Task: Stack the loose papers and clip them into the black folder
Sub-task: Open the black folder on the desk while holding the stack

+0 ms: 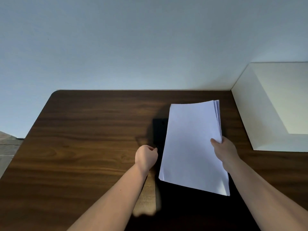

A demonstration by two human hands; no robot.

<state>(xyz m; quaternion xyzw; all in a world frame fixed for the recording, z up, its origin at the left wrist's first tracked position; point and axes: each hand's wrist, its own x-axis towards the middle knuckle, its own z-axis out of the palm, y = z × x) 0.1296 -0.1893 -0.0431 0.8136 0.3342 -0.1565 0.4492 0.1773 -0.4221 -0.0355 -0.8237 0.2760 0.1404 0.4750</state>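
Observation:
A stack of white papers is held up above the table, tilted, by my right hand, which pinches its right edge with the thumb on top. Under the stack lies the black folder, mostly hidden by the papers and dark in shadow. Its clip part shows at the left of the stack. My left hand is curled at the folder's left edge, fingers closed against the black clip; the fingertips are hard to see.
The brown wooden table stretches to the left, with a rounded far-left corner. A pale wall runs behind it. A white ledge or sill juts out at the right, close to the papers.

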